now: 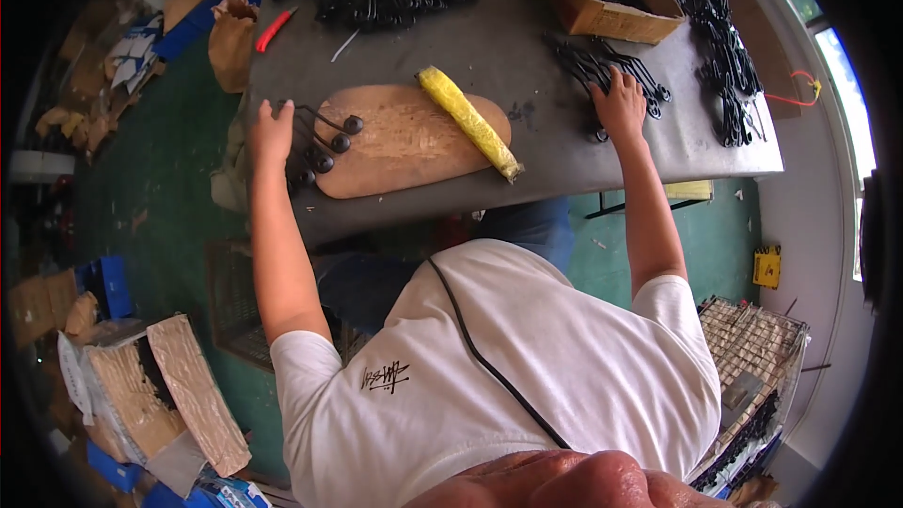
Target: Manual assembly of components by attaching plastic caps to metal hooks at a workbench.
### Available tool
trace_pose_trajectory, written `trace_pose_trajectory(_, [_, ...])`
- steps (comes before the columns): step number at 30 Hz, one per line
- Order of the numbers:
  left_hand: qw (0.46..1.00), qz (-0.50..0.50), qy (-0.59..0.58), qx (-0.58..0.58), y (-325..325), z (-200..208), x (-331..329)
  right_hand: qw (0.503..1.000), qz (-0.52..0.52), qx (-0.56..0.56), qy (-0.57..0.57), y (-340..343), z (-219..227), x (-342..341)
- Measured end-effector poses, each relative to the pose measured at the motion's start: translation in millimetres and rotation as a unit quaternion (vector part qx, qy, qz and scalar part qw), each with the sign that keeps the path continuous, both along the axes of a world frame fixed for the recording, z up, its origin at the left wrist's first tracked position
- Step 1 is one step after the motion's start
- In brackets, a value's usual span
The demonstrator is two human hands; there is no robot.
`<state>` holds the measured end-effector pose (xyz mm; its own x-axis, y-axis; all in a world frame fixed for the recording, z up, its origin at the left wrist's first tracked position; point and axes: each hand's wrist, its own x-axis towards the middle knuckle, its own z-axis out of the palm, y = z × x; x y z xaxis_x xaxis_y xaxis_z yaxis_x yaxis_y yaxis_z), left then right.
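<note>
Workroom: A grey table (395, 52) spans the top of the frame above a green floor (160, 188), with you leaning in from below.
Left hand: Yours (273, 136), left of centre, is at the upper-left ends of some knobbed black rods (341, 143); whether the fingers grip cannot be told.
Right hand: Yours (621, 108), upper right of centre, lies palm down over a dark rod cluster (649, 85); its grip is also unclear.
Rod lines: Both sets slant from upper left to lower right, each nearest the hand upon it; the left set's knobs point toward the board's left end.
Between you: A rounded wooden board (376, 165) carries a yellow wrapped bundle (470, 122), slanting likewise, nearer your right hand.
Beyond: An open carton (611, 23) stands upper right; a red-handled tool (273, 30) lies upper left.
</note>
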<state>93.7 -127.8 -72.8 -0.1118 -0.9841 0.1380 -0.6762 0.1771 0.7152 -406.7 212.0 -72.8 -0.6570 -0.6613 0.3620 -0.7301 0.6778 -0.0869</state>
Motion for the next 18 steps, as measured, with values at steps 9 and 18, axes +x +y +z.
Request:
trace_pose_trajectory(9, [0.970, -0.092, -0.010, -0.224, 96, 43, -85, 0.991, 0.106, 0.066, -0.049, -2, 6, -33])
trace_pose_trajectory(18, [0.946, -0.191, 0.021, -0.262, 145, 53, -130, 0.971, 0.149, 0.024, -0.183, -14, 6, -63])
